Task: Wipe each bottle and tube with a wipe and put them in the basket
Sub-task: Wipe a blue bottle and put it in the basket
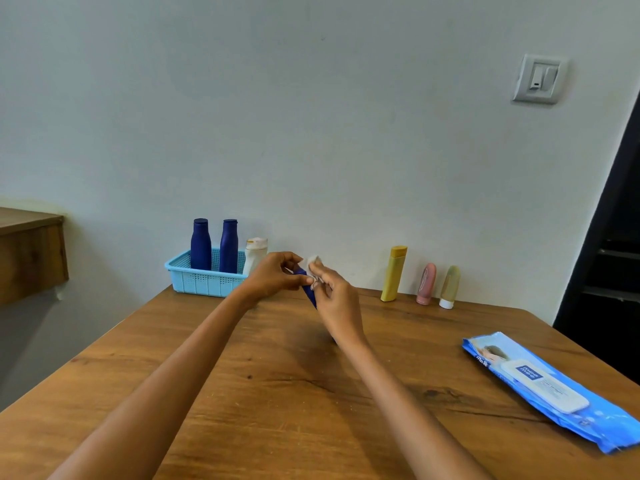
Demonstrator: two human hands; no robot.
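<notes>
Blue basket (204,282): three bottles (201,244) inside.

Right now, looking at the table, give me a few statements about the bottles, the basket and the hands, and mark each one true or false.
1. Two dark blue plastic bottles stand upright in the light blue plastic basket. True.
2. The tall yellow plastic bottle lies on its side. False: it stands upright by the wall.
3. The right hand holds a white wipe against a dark blue bottle held in both hands. True.
4. The blue pack of wipes sits inside the basket. False: it lies on the wooden table, to the right.
5. The left hand rests flat on the table. False: its fingers grip the held bottle.
</notes>
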